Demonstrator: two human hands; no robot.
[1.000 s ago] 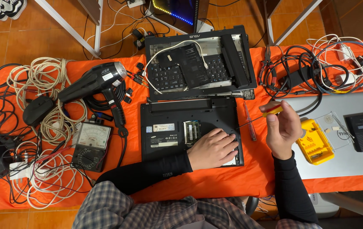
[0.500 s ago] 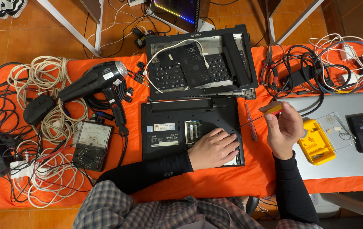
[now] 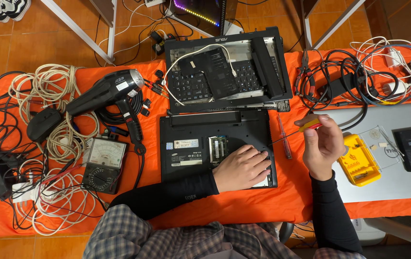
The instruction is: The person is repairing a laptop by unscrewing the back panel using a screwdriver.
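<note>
A black laptop (image 3: 191, 144) lies bottom-up on the orange cloth with a small hatch open over a green memory module (image 3: 218, 146). My left hand (image 3: 242, 168) rests flat on its right half, fingers spread near the right edge. My right hand (image 3: 321, 144) grips a screwdriver (image 3: 296, 132) with a red and yellow handle; its thin shaft slants down-left and the tip meets the laptop's right edge. A second, red screwdriver (image 3: 284, 139) lies on the cloth between my hands.
A dismantled laptop shell with keyboard (image 3: 224, 72) lies behind. A black hair dryer (image 3: 104, 93), an analogue multimeter (image 3: 103, 163) and coiled cables (image 3: 52, 124) fill the left. At right sit a yellow bit case (image 3: 356, 160), a silver laptop (image 3: 397, 177) and black cables (image 3: 344, 81).
My right hand has tilted the screwdriver so its tip now reaches the laptop's right edge. The left hand has stayed on the laptop.
</note>
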